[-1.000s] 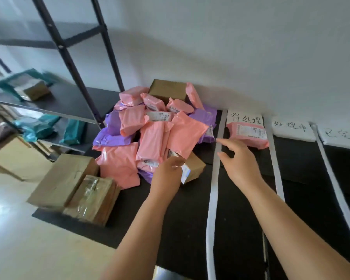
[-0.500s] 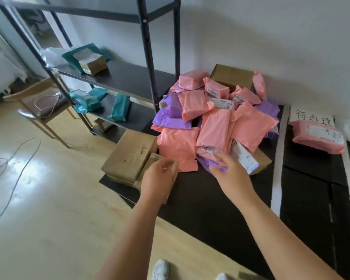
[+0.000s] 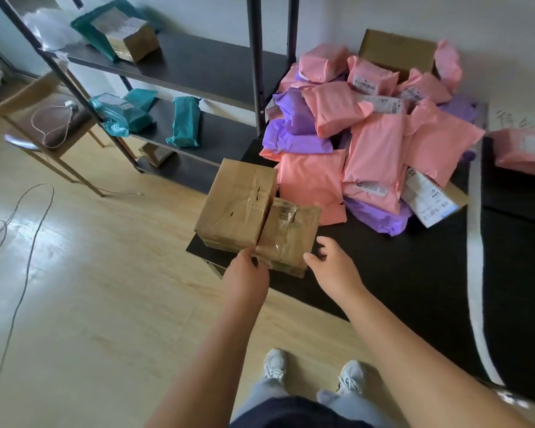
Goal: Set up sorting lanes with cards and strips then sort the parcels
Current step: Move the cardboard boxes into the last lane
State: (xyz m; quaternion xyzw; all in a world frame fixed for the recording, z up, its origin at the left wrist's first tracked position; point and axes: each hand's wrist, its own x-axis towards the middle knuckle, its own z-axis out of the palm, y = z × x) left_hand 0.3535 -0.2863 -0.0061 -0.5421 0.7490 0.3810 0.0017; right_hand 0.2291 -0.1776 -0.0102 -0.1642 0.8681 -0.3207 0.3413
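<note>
Half a second ago my right hand (image 3: 337, 267) was at the foot of the mailer pile; now both hands have come down to the smaller taped carton (image 3: 286, 234) at the near left corner of the black mat (image 3: 399, 273). My left hand (image 3: 247, 273) has moved from the carton's top to its near left corner, fingers curled against the cardboard at the seam with the bigger carton (image 3: 237, 205); whether it grips I cannot tell. My right hand is spread open, fingers apart, just off the carton's near right corner and holding nothing. My view has dropped, so my shoes (image 3: 274, 364) now show on the floor.

Both cartons are brown cardboard wrapped in glossy, wrinkled clear tape, squarish, touching side by side; the smaller one carries a crumpled label. Behind them the pile of pink mailers (image 3: 380, 156) and purple mailers (image 3: 294, 131) is soft, creased plastic film, with a flat brown box (image 3: 396, 52) at the back against the wall and a labelled box (image 3: 430, 200) poking out at the right.

The cartons sit right at the mat's left edge, the larger one overhanging it towards the pale wood floor (image 3: 90, 273), which lies open on my left apart from a thin cable (image 3: 28, 242). A white strip (image 3: 474, 242) runs down the mat to the right, with bare mat between it and the cartons. The black metal shelf (image 3: 198, 66) stands close behind, holding teal mailers (image 3: 184, 122)
</note>
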